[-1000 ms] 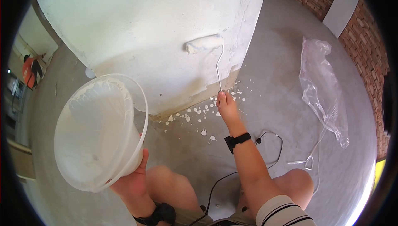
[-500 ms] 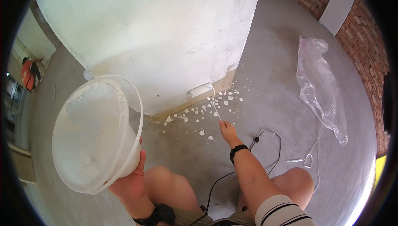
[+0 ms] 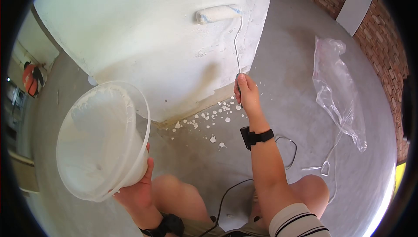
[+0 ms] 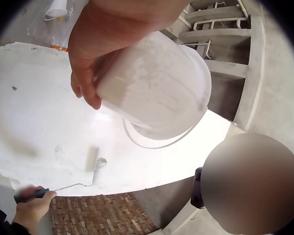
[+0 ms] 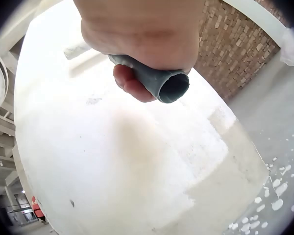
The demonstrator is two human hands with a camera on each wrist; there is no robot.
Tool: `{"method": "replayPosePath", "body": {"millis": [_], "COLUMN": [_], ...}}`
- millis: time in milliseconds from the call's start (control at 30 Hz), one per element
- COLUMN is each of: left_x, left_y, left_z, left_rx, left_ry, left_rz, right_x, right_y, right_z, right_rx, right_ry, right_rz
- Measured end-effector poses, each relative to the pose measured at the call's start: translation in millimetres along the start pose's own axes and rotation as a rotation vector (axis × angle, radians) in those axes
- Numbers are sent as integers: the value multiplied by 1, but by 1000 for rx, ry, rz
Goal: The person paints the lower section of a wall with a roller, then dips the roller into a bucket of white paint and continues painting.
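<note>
My right hand [image 3: 246, 92] grips the grey handle [image 5: 154, 81] of a paint roller. Its thin wire arm runs up to the white roller sleeve [image 3: 217, 13], which lies against the white-painted wall [image 3: 143, 32] near its top right corner. My left hand [image 3: 138, 190] holds a white plastic bucket [image 3: 102, 139] from underneath, tilted, its inside smeared with white paint. In the left wrist view the bucket [image 4: 157, 85] fills the top and the roller [image 4: 91, 164] shows small below it, with my right hand [image 4: 32, 203] at the lower left.
White paint drops [image 3: 213, 119] speckle the grey concrete floor at the wall's foot. A crumpled clear plastic bag [image 3: 337, 91] lies to the right. A black cable [image 3: 226, 193] runs between my bare knees. A brick wall [image 3: 379, 32] stands at the far right.
The roller swept down to the foot of the wall half a second ago and has now gone back up, higher than a second ago. The bucket has barely moved.
</note>
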State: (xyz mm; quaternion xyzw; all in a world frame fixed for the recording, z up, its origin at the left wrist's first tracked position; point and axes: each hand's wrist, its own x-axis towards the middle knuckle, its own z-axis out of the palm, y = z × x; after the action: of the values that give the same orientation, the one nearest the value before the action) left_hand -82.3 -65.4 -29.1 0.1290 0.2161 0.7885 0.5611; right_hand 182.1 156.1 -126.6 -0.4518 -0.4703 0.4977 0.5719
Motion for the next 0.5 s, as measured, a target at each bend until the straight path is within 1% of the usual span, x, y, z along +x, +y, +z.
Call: {"method": "replayPosePath", "body": {"millis": [33, 67, 133, 167, 233, 367, 433, 467, 500], "left_x": [0, 1, 1, 0, 0, 0, 1, 2, 2], "left_y": [0, 0, 0, 0, 0, 0, 1, 1, 0], "left_z": [0, 0, 1, 1, 2, 1, 0, -1, -2], "left_rx": [4, 7, 6, 2, 1, -14, -18, -20, -21], "left_ry": [16, 32, 34, 37, 40, 28, 14, 0, -2], "left_rz": [4, 9, 6, 3, 3, -2, -10, -18, -20], "right_x": [2, 2, 2, 1, -3, -20, -29, -35, -41], "right_y": [1, 7, 33, 49, 81, 124, 145, 164, 185], "right_z": [-2, -5, -11, -14, -20, -31, -38, -42, -47], "right_rx": [-4, -2, -164, -164, -306, -393, -580, -582, -653], "right_ry": [-18, -16, 46, 47, 115, 114, 114, 117, 170], "right_rz": [59, 60, 42, 46, 79, 143, 211, 211, 123]}}
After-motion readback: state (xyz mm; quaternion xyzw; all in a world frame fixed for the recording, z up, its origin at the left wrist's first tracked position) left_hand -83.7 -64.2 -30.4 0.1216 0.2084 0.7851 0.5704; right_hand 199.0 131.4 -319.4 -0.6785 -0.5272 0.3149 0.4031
